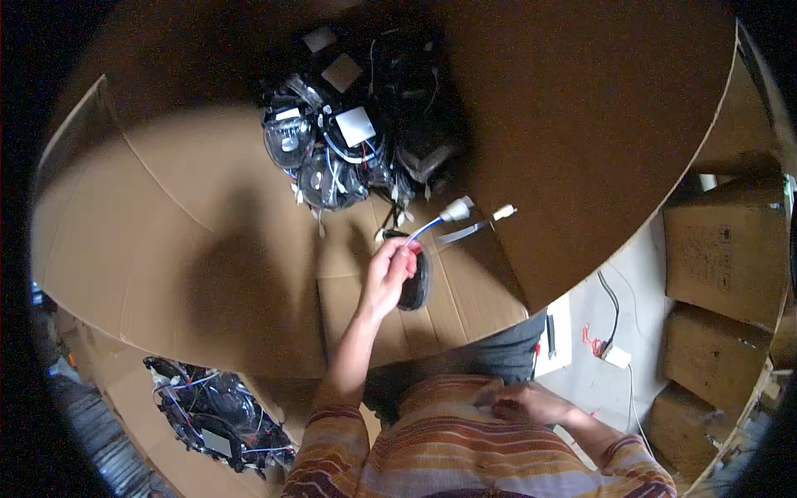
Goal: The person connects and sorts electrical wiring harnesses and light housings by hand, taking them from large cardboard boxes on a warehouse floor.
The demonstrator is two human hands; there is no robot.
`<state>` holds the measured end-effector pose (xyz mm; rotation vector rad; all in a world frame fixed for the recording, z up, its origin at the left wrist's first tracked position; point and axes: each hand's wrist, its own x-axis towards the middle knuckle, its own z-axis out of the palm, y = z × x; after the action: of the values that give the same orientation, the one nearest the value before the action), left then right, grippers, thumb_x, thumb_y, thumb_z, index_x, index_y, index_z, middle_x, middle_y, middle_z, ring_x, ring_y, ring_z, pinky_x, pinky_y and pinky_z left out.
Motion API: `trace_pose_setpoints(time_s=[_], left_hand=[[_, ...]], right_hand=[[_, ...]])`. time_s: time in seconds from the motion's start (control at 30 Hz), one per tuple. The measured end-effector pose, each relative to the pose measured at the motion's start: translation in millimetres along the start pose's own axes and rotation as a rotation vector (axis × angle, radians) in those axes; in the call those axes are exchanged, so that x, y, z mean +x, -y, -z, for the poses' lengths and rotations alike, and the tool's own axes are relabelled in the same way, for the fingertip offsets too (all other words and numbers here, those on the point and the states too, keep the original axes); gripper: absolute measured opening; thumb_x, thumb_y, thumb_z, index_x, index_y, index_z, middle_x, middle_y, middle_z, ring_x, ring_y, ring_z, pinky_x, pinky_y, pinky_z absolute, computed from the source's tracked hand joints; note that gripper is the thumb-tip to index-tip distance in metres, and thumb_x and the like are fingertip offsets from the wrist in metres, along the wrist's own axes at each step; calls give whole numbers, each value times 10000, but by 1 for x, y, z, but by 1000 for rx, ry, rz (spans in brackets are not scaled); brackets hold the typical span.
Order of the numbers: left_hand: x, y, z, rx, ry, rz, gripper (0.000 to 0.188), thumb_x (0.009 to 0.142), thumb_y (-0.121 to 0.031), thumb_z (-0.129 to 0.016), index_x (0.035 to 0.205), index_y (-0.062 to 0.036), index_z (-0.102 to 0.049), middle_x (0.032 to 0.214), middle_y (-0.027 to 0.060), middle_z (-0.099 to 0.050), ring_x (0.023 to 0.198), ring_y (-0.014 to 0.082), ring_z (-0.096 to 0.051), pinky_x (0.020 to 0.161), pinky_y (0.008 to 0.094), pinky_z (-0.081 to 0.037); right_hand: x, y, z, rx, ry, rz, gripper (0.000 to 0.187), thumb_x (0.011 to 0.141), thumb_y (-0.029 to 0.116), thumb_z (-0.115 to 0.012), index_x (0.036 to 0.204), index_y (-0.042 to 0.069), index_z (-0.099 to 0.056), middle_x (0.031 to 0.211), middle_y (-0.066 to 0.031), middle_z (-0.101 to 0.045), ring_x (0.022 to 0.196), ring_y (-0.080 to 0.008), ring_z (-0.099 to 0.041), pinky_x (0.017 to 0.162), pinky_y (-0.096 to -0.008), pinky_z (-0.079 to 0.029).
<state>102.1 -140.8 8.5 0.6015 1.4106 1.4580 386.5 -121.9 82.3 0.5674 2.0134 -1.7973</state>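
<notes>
In the middle, my left hand [388, 272] is closed around a dark, rounded lamp unit [419, 286] and its leads. From the fingers a blue-and-white wire [423, 229] runs up to a white connector plug [457, 209]. Close by on the right is a second, smaller white connector [504, 212] with a pale strip beside it. My right hand [535, 405] rests against my striped shirt with its fingers curled in; whatever they may hold is hidden. Beyond my left hand, a pile of similar lamps [324, 178] with clear lenses and wires lies inside a large cardboard box [241, 158].
The box's bent rim [664, 199] curves around the work area on the right. At lower left sits another heap of wired lamps [220, 407]. Stacked cartons [722, 257] stand at the right, with a white power block [616, 357] and cords on the floor.
</notes>
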Motion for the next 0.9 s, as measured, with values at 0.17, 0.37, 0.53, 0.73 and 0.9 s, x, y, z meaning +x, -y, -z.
trace_pose_setpoints(time_s=[0.17, 0.37, 0.53, 0.73, 0.9], left_hand=[[-50, -3, -12, -87, 164, 202, 251, 873, -152, -364, 1036, 8, -468, 643, -33, -406, 564, 32, -360, 504, 162, -326], [-89, -13, -12, 54, 322, 243, 159, 835, -81, -435, 919, 25, -519, 738, 25, -515, 651, 58, -477, 586, 179, -399], [-103, -4, -17, -196, 363, 190, 140, 815, -54, -463, 910, 30, -521, 722, 29, -519, 650, 69, -491, 588, 183, -404], [-102, -3, -16, -261, 465, 123, 90, 782, -17, -503, 850, 25, -543, 735, 21, -511, 649, 62, -466, 576, 177, -373], [-104, -2, -19, -190, 454, 42, 67, 781, -26, -509, 830, 12, -537, 710, 10, -480, 623, 52, -430, 538, 174, -324]], right_hand=[[10, 12, 3, 1, -234, 70, 128, 731, 76, -540, 849, 36, -570, 730, -125, -582, 643, -259, -577, 568, -324, -447], [26, 34, 18, 63, -411, 196, 105, 718, 36, -543, 816, 0, -547, 755, -125, -561, 716, -240, -557, 630, -298, -435], [27, 42, 22, 220, -478, 198, 86, 735, 28, -534, 810, -13, -531, 753, -76, -539, 708, -150, -521, 618, -243, -401], [31, 46, 21, 321, -419, 208, 71, 748, 39, -526, 798, -11, -527, 739, -53, -535, 699, -110, -506, 619, -220, -387], [30, 51, 15, 435, -425, 99, 65, 748, 50, -522, 773, -10, -527, 700, -44, -532, 676, -91, -495, 612, -217, -383]])
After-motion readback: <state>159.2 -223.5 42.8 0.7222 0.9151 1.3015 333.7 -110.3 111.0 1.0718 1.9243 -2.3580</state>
